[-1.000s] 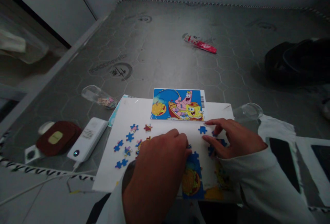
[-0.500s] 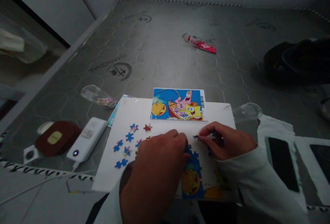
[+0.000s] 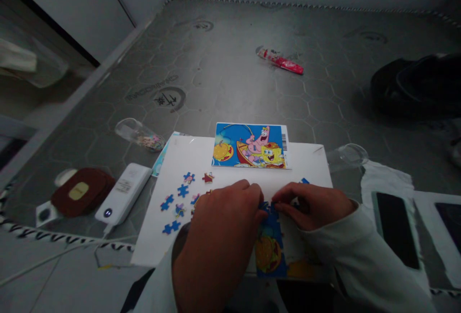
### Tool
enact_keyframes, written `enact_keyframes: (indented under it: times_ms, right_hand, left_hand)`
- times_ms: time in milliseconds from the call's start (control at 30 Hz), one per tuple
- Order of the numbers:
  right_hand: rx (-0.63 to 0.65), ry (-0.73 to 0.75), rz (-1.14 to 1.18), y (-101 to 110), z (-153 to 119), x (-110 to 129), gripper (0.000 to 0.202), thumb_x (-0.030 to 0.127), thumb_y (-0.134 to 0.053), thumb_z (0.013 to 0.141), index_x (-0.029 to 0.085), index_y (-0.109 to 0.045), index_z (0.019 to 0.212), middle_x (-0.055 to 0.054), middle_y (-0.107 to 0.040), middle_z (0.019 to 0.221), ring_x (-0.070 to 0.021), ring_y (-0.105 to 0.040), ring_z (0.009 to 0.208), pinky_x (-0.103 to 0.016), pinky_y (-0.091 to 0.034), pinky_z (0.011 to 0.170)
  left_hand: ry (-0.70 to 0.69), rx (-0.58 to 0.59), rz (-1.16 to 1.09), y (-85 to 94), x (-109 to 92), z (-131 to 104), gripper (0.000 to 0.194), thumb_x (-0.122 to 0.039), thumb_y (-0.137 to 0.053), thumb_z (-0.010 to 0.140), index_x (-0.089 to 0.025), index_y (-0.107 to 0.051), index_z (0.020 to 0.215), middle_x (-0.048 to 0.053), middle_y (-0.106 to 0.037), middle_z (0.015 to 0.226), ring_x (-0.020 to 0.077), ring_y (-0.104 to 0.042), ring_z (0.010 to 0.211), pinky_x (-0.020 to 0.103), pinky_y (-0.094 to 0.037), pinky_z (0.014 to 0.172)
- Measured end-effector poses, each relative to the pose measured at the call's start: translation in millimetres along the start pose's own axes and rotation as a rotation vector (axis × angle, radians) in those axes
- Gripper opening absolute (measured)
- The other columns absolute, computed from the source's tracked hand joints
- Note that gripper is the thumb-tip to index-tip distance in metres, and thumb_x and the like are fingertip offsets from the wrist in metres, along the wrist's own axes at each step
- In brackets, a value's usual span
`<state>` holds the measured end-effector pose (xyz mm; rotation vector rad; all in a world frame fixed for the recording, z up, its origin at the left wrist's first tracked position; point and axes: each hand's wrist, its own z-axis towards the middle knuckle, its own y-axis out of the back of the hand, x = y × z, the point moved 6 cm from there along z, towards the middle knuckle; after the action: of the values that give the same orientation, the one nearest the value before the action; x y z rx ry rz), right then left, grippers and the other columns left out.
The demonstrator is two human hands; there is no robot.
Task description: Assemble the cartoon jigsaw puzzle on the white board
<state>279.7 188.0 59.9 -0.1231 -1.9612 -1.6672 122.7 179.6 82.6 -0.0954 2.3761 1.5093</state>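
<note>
1. The left hand (image 3: 219, 226) lies palm down over the white board (image 3: 173, 250), knuckles up and fingers curled forward, its fingertips pressing at the top edge of the assembled puzzle section (image 3: 269, 250); whether they pinch anything cannot be told.
2. The right hand (image 3: 315, 205) comes in from the right with its wrist low in a white sleeve (image 3: 363, 260), fingers bent and drawn together at the tips, pinching a small blue puzzle piece (image 3: 271, 204) against the same top edge.
3. The two hands meet fingertip to fingertip, touching just above the assembled section, which sits at the near edge of the board, partly hidden beneath both hands.
4. Loose puzzle pieces (image 3: 183, 190) lie scattered on the board left of the left hand, and one blue piece (image 3: 304, 181) shows just behind the right hand.
5. The reference picture card (image 3: 250, 146) lies flat at the board's far edge.
6. A white power bank (image 3: 124, 194) and a dark red round case (image 3: 82, 192) rest to the left on the grey mattress (image 3: 234, 78); a red wrapper (image 3: 281, 62) lies well beyond.
</note>
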Motion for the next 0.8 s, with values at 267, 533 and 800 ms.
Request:
enact_keyframes:
  times_ms: [267, 533, 800]
  right_hand:
    - [0.015, 0.059, -0.021, -3.2, 2.2, 3.6, 0.020, 0.013, -0.065, 0.079, 0.028, -0.075, 0.085, 0.004, -0.075, 0.075, -0.0116, -0.063, 0.059, -0.026, -0.047, 0.055]
    - [0.016, 0.011, -0.059, -3.9, 2.3, 6.2, 0.016, 0.015, -0.066, 0.079, 0.027, -0.076, 0.083, 0.002, -0.073, 0.075, -0.0144, -0.067, 0.067, -0.027, -0.047, 0.060]
    - [0.015, 0.008, -0.065, -2.7, 0.0, 6.9, 0.019, 0.013, -0.063, 0.080, 0.027, -0.075, 0.085, 0.002, -0.073, 0.074, -0.0148, -0.065, 0.065, -0.028, -0.045, 0.060]
  left_hand:
    - [0.022, 0.012, -0.026, 0.7, 0.9, -0.7, 0.006, -0.034, -0.066, 0.090, -0.030, -0.070, 0.092, 0.000, -0.075, 0.090, 0.0290, -0.071, 0.081, 0.039, -0.045, 0.066]
    - [0.039, 0.015, -0.029, -2.1, 1.3, 0.8, 0.012, -0.035, -0.059, 0.093, -0.029, -0.069, 0.091, 0.000, -0.074, 0.091, 0.0293, -0.070, 0.081, 0.040, -0.043, 0.066]
    - [0.039, 0.022, -0.031, 0.5, -0.7, 1.0, 0.011, -0.033, -0.060, 0.093, -0.028, -0.069, 0.091, 0.000, -0.073, 0.092, 0.0267, -0.069, 0.078, 0.038, -0.040, 0.064]
